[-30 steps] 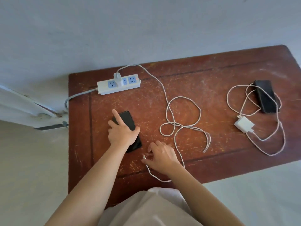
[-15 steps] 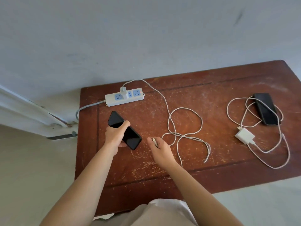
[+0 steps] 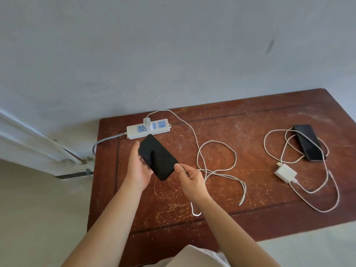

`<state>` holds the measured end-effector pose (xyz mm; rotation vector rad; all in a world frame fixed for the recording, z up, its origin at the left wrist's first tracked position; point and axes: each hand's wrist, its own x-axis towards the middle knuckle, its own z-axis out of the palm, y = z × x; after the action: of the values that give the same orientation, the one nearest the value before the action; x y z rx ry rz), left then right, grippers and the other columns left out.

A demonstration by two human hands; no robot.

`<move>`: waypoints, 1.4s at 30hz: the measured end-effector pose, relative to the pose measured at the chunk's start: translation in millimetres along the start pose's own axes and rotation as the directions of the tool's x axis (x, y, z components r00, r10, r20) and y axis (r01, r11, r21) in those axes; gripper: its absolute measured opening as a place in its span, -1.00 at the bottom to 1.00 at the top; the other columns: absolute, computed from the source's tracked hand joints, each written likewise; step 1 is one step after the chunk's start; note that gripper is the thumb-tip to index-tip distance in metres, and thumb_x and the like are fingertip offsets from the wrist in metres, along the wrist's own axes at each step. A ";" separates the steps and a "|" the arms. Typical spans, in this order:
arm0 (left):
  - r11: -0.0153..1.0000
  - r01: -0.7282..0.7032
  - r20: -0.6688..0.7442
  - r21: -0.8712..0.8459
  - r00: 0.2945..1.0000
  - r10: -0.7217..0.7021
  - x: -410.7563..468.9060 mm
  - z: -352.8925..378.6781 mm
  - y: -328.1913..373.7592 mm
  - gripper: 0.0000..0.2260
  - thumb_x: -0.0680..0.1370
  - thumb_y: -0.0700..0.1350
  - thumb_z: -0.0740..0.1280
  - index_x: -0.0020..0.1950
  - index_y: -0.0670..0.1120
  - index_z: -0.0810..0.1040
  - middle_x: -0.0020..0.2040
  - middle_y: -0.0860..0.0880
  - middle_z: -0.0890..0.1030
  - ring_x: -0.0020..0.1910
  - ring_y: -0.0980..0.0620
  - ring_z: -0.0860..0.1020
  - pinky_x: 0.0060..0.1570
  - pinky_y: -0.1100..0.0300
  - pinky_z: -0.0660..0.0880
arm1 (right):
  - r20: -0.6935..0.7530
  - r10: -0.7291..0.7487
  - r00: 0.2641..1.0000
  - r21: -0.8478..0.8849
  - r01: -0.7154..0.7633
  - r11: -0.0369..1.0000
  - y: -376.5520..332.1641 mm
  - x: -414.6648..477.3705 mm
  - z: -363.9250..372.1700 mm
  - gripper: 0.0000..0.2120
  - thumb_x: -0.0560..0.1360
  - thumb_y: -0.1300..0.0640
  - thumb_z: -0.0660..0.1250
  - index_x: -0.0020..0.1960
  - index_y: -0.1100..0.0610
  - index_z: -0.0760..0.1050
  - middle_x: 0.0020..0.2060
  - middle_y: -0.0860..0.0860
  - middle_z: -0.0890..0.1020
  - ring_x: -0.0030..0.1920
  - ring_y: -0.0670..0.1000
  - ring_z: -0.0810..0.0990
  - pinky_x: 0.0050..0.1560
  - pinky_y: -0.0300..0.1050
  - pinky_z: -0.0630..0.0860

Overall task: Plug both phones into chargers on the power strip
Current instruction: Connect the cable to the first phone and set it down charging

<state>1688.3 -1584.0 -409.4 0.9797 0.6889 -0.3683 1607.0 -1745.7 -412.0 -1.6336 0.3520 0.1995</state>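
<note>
Left hand [image 3: 139,168] cupped under a black phone [image 3: 158,157], fingers wrapped round its far-left edge, screen up and dark, held clear above the scratched red-brown wooden surface [image 3: 221,132]. Right hand [image 3: 189,175] pinched shut at the phone's near corner, thumb and forefinger closed on the end of a white cable [image 3: 202,149]; connector itself hidden between fingertips and phone, so seated or not cannot be told. Same cable traced in loose loops across the middle of the surface and back to a white charger [image 3: 147,123] standing in the white power strip [image 3: 148,129] at the far-left corner, by the wall. A loose end of white cable lying near the front right of the loops, and a short bend showing below the right wrist; how these strands join under the forearm hard to make out. Grey lead from the strip dropping over the left edge, its far end out of sight. Red indicator visible at the strip's right end.

Second black phone [image 3: 309,142] flat on the right side of the surface, well apart from the hands, crossed by coils of a second white cable [image 3: 273,132]. Second white charger [image 3: 285,173] lying unplugged just beside it, prongs pointing up-left, cable running from its near end. Whether that cable reaches the second phone's port not clear. Both forearms bare; pale cloth cut off at the bottom edge.
</note>
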 end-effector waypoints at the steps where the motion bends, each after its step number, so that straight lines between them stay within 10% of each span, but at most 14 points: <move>1: 0.994 0.014 0.040 -0.108 0.999 -0.010 -1.6 1.2 0.0 -0.56 0.57 0.29 0.23 0.32 0.08 0.56 0.23 -0.09 0.68 0.12 -0.07 0.69 -0.02 0.00 0.64 | 0.007 0.010 1.000 0.008 -0.011 1.000 -1.3 -0.1 -2.1 -0.73 0.66 -0.08 0.24 0.01 0.00 0.67 -0.60 -0.15 0.22 -0.57 -0.16 0.15 -0.52 -0.23 0.17; 5: 0.969 0.046 0.081 -0.241 0.996 -0.027 0.7 1.6 -0.8 -0.45 0.56 0.38 0.14 0.36 0.05 0.51 0.20 -0.11 0.69 0.16 -0.17 0.67 0.13 -0.15 0.58 | 0.017 0.050 0.999 0.031 -0.050 0.998 -3.3 -1.4 -8.6 -0.79 0.65 -0.14 0.23 0.00 -0.30 0.65 -0.59 -0.14 0.21 -0.58 -0.15 0.16 -0.50 -0.21 0.21; 10: 0.945 0.055 0.135 -0.321 0.991 -0.012 -0.2 2.8 -0.6 -0.40 0.58 0.37 0.07 0.37 -0.03 0.51 0.23 -0.18 0.67 0.21 -0.22 0.64 0.29 -0.23 0.48 | -0.065 0.198 0.978 0.005 -0.198 0.980 1.0 -1.1 -10.6 -0.56 0.62 -0.26 0.16 0.13 0.00 0.67 -0.49 -0.20 0.40 -0.49 -0.21 0.31 -0.43 -0.28 0.27; 16: 0.835 0.090 0.241 -0.543 0.969 0.052 -3.1 1.0 10.2 -0.57 0.69 0.10 0.13 0.46 -0.09 0.43 0.33 -0.24 0.59 0.33 -0.27 0.54 0.18 -0.25 0.57 | -0.097 0.257 0.962 0.111 -0.246 0.963 -3.7 -7.2 -14.9 -0.68 0.70 -0.04 0.05 0.31 -0.11 0.51 -0.37 -0.24 0.43 -0.31 -0.23 0.35 -0.20 -0.28 0.29; 23: 0.724 0.266 0.455 -0.636 0.887 0.074 -17.4 6.4 37.1 -0.51 0.66 0.09 0.24 0.50 -0.17 0.36 0.47 -0.24 0.45 0.45 -0.20 0.43 0.37 -0.31 0.37 | -0.053 0.143 0.988 0.213 -0.129 0.968 -33.5 -12.1 -21.3 -0.81 0.63 0.05 0.34 -0.06 -0.03 0.73 -0.34 0.00 0.62 -0.31 -0.01 0.51 -0.27 -0.17 0.47; 31: 0.759 0.114 0.279 -0.641 0.956 0.091 -27.4 25.7 53.1 -0.50 0.67 0.15 0.07 0.51 -0.07 0.39 0.45 -0.21 0.47 0.23 -0.21 0.57 0.11 -0.31 0.57 | 0.005 0.156 0.988 0.349 -0.148 0.925 -57.6 -18.6 -9.6 -0.82 0.49 -0.04 0.51 -0.14 0.07 0.75 -0.27 0.04 0.74 -0.28 -0.06 0.69 -0.24 -0.27 0.62; 37: 0.827 0.006 0.137 -0.562 0.987 0.086 -29.9 29.5 51.4 -0.49 0.67 0.12 0.02 0.49 -0.13 0.40 0.28 -0.26 0.55 0.17 -0.17 0.58 0.31 -0.19 0.46 | 0.112 0.132 0.985 0.343 -0.163 0.925 -66.0 -22.6 -5.0 -0.84 0.53 0.01 0.47 -0.01 0.08 0.75 -0.27 0.04 0.70 -0.26 -0.04 0.65 -0.19 -0.23 0.58; 42: 0.850 -0.038 0.124 -0.526 0.985 0.120 -28.8 26.5 50.1 -0.50 0.65 0.13 0.06 0.49 -0.09 0.42 0.26 -0.21 0.57 0.10 -0.16 0.63 -0.02 -0.14 0.65 | 0.079 0.105 0.991 0.315 -0.125 0.941 -72.8 -24.6 0.1 -0.81 0.51 -0.02 0.48 -0.04 0.10 0.76 -0.35 -0.01 0.70 -0.36 -0.13 0.61 -0.27 -0.33 0.54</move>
<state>1705.6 -1581.0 -348.3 0.4504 0.5630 -0.1623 1609.1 -1738.3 -335.5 -1.2848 0.4108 0.2663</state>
